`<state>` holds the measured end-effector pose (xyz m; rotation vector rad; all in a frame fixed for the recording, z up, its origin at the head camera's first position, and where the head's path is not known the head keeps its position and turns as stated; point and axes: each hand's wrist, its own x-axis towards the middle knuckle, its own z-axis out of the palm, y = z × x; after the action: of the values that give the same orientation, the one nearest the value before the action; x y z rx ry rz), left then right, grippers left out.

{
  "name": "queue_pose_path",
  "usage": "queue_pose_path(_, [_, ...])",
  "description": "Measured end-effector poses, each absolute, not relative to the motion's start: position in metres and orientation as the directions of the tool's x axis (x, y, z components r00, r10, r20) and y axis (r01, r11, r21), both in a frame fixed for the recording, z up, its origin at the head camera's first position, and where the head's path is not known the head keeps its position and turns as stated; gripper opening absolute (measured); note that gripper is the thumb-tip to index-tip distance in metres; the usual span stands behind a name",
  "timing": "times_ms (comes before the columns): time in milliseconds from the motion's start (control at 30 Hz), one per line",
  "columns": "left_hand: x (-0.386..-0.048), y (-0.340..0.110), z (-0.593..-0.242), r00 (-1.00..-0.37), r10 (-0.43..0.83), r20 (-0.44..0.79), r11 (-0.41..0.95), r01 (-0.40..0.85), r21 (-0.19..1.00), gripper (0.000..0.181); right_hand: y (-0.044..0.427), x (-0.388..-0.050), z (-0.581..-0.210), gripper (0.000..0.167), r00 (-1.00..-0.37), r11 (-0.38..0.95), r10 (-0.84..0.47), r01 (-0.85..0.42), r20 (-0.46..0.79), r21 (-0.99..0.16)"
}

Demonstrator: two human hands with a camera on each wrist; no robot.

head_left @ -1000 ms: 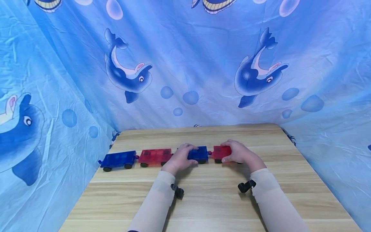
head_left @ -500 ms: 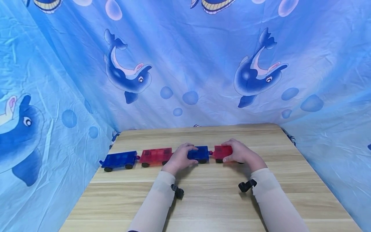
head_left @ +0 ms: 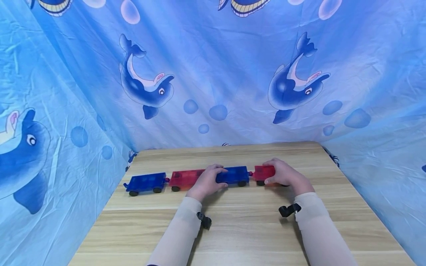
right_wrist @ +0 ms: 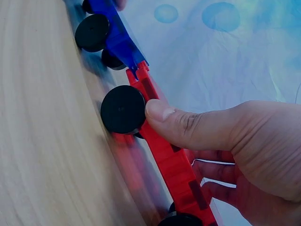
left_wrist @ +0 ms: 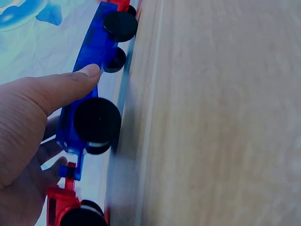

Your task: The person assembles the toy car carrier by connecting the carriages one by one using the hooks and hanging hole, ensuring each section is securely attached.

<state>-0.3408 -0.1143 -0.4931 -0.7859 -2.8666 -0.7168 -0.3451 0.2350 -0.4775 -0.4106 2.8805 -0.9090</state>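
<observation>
My right hand [head_left: 282, 176] grips the right-hand red toy train car [right_wrist: 171, 165], thumb on its near side and fingers behind. My left hand [head_left: 209, 181] reaches over the neighbouring blue train car [head_left: 236, 175]; in the left wrist view its thumb lies along the near side, with fingers on the far side. A coupling joins these two cars. Further left, another red car [head_left: 185, 179], partly hidden by my left hand, is hooked to the blue one. The leftmost blue car [head_left: 148, 182] ends the row. All have black wheels and stand on the wooden table.
The wooden table [head_left: 239, 229] carries the row of cars near its far side. Dolphin-printed blue cloth [head_left: 219, 74] hangs behind the table and along both sides. Small black devices [head_left: 204, 220] are strapped at both wrists.
The joined cars have shifted to the right along the table, together with my right hand. My left hand has stayed in nearly the same place, now further back along the blue car.
</observation>
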Motion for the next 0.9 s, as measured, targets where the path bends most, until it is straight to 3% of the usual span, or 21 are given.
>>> queue_pose_path(500, [-0.341, -0.111, -0.495, -0.855, 0.475, 0.206, 0.761, 0.517, 0.392, 0.055, 0.245, -0.345, -0.477, 0.081, -0.965, 0.777, -0.261, -0.187, -0.037, -0.601])
queue_pose_path(700, [-0.341, -0.114, -0.494, -0.863, 0.465, 0.196, 0.742, 0.501, 0.446, 0.061, 0.246, -0.343, -0.475, 0.087, -0.966, 0.769, -0.258, -0.190, -0.024, -0.611])
queue_pose_path(900, [-0.342, -0.124, -0.490, -0.867, 0.438, 0.236, 0.702, 0.494, 0.513, 0.056, 0.249, -0.339, -0.472, 0.082, -0.967, 0.753, -0.254, -0.219, 0.033, -0.621])
